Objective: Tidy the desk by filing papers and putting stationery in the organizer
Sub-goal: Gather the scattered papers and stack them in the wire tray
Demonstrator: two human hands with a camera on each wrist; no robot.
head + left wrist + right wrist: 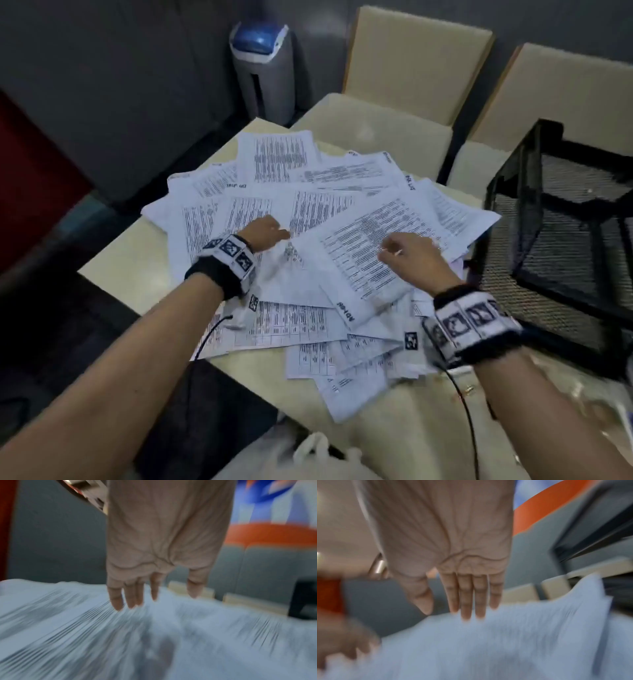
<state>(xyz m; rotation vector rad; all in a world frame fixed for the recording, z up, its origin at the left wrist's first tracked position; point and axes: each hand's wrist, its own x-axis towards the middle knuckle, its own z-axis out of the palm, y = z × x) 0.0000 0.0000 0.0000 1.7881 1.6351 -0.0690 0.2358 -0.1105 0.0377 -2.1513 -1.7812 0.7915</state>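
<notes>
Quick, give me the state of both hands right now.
Left hand: open, fingers straight over the scattered papers, holding nothing.
Right hand: open, fingers straight and together above the papers, holding nothing.

Loose printed sheets [308, 219] blanket most of the tabletop [137, 260], overlapping in a fan. Bare surface shows only along the left edge and the near right corner. A black mesh organizer [561, 233] blocks the right side, touching the sheets. Two cream chairs [411, 61] close off the far edge.
</notes>
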